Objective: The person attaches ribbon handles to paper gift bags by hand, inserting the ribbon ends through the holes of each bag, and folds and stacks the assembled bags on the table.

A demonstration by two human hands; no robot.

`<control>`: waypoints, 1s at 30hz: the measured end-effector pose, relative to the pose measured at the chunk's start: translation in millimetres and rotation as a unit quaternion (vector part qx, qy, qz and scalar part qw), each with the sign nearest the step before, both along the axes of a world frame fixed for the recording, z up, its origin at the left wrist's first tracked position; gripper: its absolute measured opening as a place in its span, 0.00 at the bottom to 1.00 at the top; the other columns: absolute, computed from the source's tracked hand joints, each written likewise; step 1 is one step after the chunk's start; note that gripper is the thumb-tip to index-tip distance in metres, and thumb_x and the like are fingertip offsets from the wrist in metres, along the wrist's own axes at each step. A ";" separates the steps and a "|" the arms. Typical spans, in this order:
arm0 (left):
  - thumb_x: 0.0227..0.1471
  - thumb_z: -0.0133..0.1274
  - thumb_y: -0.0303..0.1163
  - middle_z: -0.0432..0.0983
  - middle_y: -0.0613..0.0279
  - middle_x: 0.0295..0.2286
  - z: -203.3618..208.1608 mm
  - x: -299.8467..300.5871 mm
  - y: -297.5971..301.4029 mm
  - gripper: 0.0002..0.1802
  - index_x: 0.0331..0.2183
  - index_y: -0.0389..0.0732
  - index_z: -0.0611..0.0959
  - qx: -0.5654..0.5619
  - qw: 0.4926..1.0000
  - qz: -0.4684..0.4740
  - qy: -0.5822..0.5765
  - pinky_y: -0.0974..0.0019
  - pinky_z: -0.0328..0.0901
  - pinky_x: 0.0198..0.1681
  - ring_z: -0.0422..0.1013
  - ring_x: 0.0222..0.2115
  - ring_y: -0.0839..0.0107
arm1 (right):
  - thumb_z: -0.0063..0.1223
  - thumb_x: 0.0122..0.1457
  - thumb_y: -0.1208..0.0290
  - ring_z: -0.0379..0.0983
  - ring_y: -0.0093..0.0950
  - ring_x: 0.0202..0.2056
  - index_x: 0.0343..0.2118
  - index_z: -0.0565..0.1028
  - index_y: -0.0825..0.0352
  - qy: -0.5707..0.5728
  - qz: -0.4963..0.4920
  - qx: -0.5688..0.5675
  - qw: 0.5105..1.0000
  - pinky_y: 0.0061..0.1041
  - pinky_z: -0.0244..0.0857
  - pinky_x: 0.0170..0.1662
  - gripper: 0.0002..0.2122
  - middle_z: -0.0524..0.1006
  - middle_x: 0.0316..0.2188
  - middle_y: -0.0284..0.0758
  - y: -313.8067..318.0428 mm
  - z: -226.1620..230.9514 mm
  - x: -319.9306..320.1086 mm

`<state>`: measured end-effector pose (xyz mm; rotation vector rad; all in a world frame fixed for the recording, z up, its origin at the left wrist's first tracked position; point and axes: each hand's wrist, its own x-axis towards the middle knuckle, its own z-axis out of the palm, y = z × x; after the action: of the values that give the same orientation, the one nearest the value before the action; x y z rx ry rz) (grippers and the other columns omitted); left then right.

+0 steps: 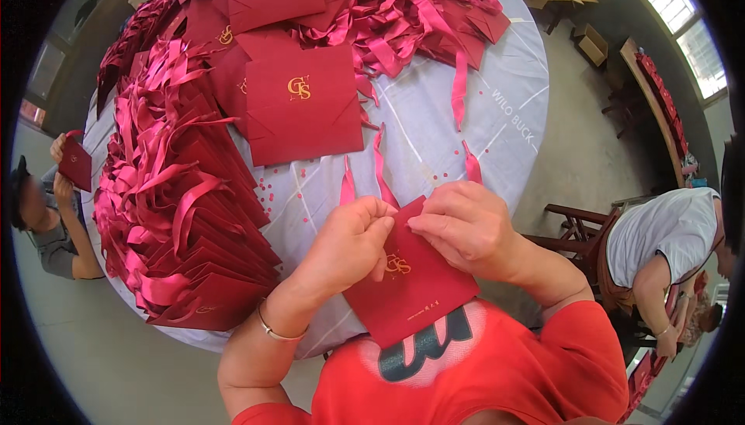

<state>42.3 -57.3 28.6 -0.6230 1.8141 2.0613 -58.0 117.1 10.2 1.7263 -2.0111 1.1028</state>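
A dark red paper gift bag (411,301) with gold print lies tilted against my front, its top edge toward the table. My left hand (353,239) is closed in a pinch at the left of that top edge. My right hand (464,227), also closed, has thumb and fingertips pressed together at the upper right of the bag. Whether a ribbon end is between the fingers is hidden. Pink-red ribbon ends (380,165) lie on the table just beyond both hands. Flat red bags (306,126) are stacked farther off on the table.
A round table with a pale cloth (419,146) carries a dense row of ribboned bags (194,215) at left and small red paper dots. Across at left, a person holds a red bag (75,163). At right, another person bends by wooden chairs (578,227). Cardboard boxes (590,43) stand beyond.
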 end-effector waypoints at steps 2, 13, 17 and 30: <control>0.62 0.43 0.28 0.69 0.68 0.19 -2.8 0.1 0.5 0.08 0.40 0.34 0.73 -0.002 1.000 0.001 0.004 0.76 0.55 0.12 0.64 0.10 0.80 | 0.59 0.41 0.77 0.70 0.31 0.29 0.29 0.77 0.66 0.035 -0.009 0.020 0.999 0.29 0.65 0.31 0.09 0.72 0.25 0.33 1.0 -1.3 1.9; 0.60 0.43 0.25 0.71 0.63 0.20 -9.5 3.3 1.7 0.07 0.38 0.31 0.72 -0.014 1.000 -0.004 0.027 0.71 0.61 0.14 0.66 0.11 0.78 | 0.52 0.41 0.72 0.67 0.31 0.29 0.24 0.73 0.68 0.147 0.004 0.089 0.985 0.29 0.63 0.31 0.07 0.67 0.23 0.35 -4.2 11.4 7.3; 0.60 0.43 0.25 0.72 0.62 0.19 -9.3 4.6 4.1 0.07 0.37 0.31 0.73 -0.020 0.999 0.005 0.040 0.71 0.61 0.14 0.66 0.11 0.77 | 0.51 0.40 0.72 0.65 0.29 0.27 0.21 0.70 0.67 0.183 0.019 0.116 0.976 0.29 0.62 0.29 0.05 0.65 0.21 0.35 -5.3 16.0 10.0; 0.60 0.43 0.23 0.71 0.63 0.19 -9.7 12.4 11.8 0.06 0.37 0.31 0.73 -0.108 0.986 -0.011 0.127 0.73 0.62 0.15 0.67 0.13 0.79 | 0.63 0.43 0.73 0.70 0.33 0.34 0.26 0.74 0.65 0.025 0.015 0.182 0.983 0.31 0.65 0.36 0.08 0.74 0.29 0.35 -12.7 37.8 -2.3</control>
<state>54.8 -45.5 18.9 -0.4030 2.1981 2.0224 -60.3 104.4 48.0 1.9346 -2.2697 0.7218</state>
